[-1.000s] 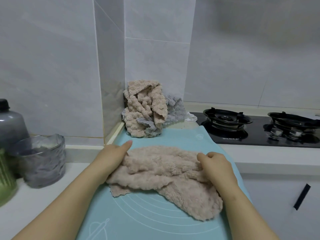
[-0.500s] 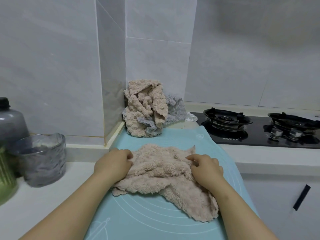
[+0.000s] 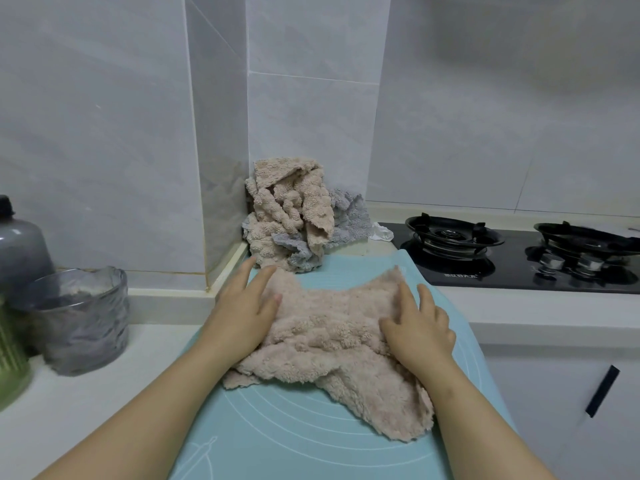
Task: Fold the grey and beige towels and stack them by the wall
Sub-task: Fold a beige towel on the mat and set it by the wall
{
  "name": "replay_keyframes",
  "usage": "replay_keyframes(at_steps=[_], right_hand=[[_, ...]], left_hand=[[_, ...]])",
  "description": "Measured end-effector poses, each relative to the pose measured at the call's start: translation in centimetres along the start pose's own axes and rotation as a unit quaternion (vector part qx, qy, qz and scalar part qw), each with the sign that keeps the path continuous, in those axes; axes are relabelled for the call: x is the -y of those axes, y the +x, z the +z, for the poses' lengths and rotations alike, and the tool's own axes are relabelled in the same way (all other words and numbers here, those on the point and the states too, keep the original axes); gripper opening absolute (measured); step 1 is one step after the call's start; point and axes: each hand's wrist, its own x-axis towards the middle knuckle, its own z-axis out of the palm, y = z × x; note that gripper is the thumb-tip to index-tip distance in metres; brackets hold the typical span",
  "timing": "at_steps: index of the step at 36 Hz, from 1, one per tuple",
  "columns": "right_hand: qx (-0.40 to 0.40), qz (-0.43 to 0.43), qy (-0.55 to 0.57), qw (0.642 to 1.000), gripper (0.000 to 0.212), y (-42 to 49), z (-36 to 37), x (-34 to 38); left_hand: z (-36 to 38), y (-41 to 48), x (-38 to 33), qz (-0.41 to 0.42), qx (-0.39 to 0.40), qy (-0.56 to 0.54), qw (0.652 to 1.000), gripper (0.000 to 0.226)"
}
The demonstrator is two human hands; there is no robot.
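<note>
A fluffy beige towel [image 3: 332, 337] lies rumpled on a light blue mat [image 3: 277, 441]. My left hand [image 3: 246, 306] rests flat on the towel's left edge, fingers spread and pointing toward the wall. On the towel's right side lies my right hand [image 3: 415, 327], palm down with fingers apart. Neither hand grips the cloth. In the corner by the wall sits a crumpled heap of beige towels [image 3: 291, 209] mixed with grey towels [image 3: 346, 220].
A black gas stove [image 3: 519, 258] with two burners lies to the right. On the left counter stand a bin lined with a grey bag [image 3: 83, 317], a dark grey container [image 3: 20, 247] and a green object [image 3: 10, 358]. A cabinet handle [image 3: 602, 389] is at lower right.
Both hands went from bunching the towel with curled fingers to lying flat with fingers spread. The towel's far corners now spread out toward the wall.
</note>
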Motion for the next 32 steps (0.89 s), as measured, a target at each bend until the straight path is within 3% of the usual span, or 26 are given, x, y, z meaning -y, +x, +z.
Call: replay_keyframes(at_steps=[3, 5, 8, 11, 15, 18, 20, 22, 24, 27, 29, 32], right_hand=[[-0.039, -0.017, -0.022, 0.999, 0.059, 0.0, -0.1, 0.0], [-0.037, -0.031, -0.024, 0.999, 0.05, 0.1, -0.2, 0.0], [0.04, -0.051, -0.037, 0.997, 0.028, -0.1, -0.1, 0.1], [0.086, -0.059, -0.061, 0.993, 0.036, -0.2, 0.1, 0.0], [0.015, -0.058, -0.009, 0.998, 0.024, -0.4, -0.1, 0.2], [-0.021, -0.051, 0.015, 0.998, 0.028, -0.5, -0.7, 0.2], [-0.04, -0.07, 0.054, 0.995, 0.012, -0.6, -1.1, 0.4], [-0.039, -0.108, 0.125, 0.986, 0.02, -0.9, -1.4, 0.5], [0.019, -0.15, 0.188, 0.971, 0.022, -1.5, -1.7, 0.9], [0.167, -0.218, 0.238, 0.932, 0.021, -2.3, -1.8, 1.7], [0.251, -0.233, 0.232, 0.911, 0.022, -2.7, -1.8, 2.0], [0.32, -0.235, 0.174, 0.901, 0.023, -3.2, -1.9, 2.3]], left_hand=[[-0.5, -0.2, -0.5, 0.019, 0.007, 0.004, 1.0, 0.052], [-0.9, -0.2, -0.7, 0.046, 0.044, 0.048, 0.997, 0.067], [-0.9, -0.6, -0.8, 0.026, 0.196, 0.138, 0.97, 0.06], [-0.5, -1.0, -0.9, 0.001, 0.292, 0.194, 0.937, 0.053], [-0.8, -0.7, -0.7, 0.023, 0.251, 0.197, 0.947, 0.047], [-1.2, -0.9, -0.9, 0.038, 0.181, 0.212, 0.96, 0.04], [-1.9, -1.1, -1.3, 0.04, 0.144, 0.178, 0.973, 0.025], [-2.8, -1.2, -1.6, 0.058, 0.127, 0.087, 0.986, 0.01], [-3.4, -1.4, -1.8, 0.06, 0.178, 0.001, 0.982, 0.02], [-3.7, -2.0, -2.4, 0.039, 0.311, -0.064, 0.947, 0.018], [-3.7, -2.3, -2.7, 0.045, 0.37, -0.053, 0.927, 0.027], [-3.9, -2.4, -2.9, 0.078, 0.391, 0.001, 0.917, 0.045]])
